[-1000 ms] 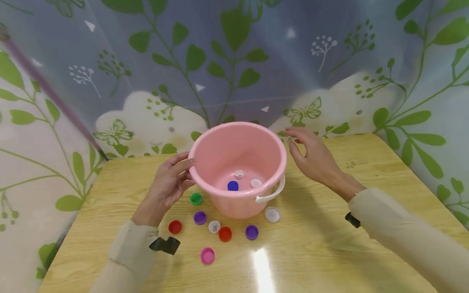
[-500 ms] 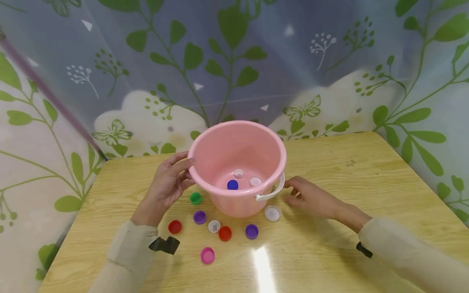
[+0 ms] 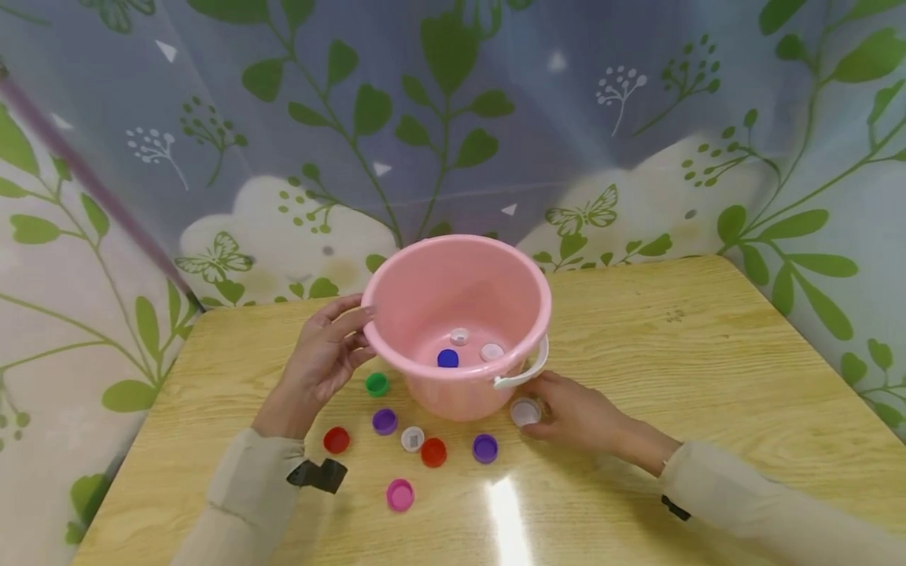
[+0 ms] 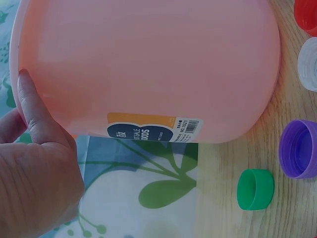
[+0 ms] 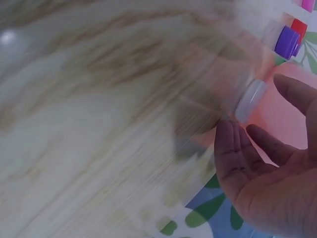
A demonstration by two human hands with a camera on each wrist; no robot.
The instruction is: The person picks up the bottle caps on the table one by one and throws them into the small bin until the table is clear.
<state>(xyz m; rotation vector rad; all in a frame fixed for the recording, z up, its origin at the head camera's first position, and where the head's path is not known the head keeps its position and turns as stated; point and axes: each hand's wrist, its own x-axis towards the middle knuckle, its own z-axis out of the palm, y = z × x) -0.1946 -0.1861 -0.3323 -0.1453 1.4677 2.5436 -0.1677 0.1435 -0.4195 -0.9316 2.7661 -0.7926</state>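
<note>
A pink bucket stands upright on the table, its white handle hanging at the front right. My left hand holds the bucket's rim at the left; in the left wrist view a finger lies along the outer wall just below the rim. Low beside the bucket, my right hand is around a white bottle cap. In the right wrist view the fingertips are right at one end of that cap, while the thumb stands apart from it. Inside the bucket lie a blue cap and two white caps.
Several caps lie in front of the bucket: green, purple, red, white, another red, another purple and pink. A leaf-patterned cloth hangs behind the wooden table.
My right hand has come down from above the bucket's right side to the table, then moved left to the white cap. The left hand stays at the rim.
</note>
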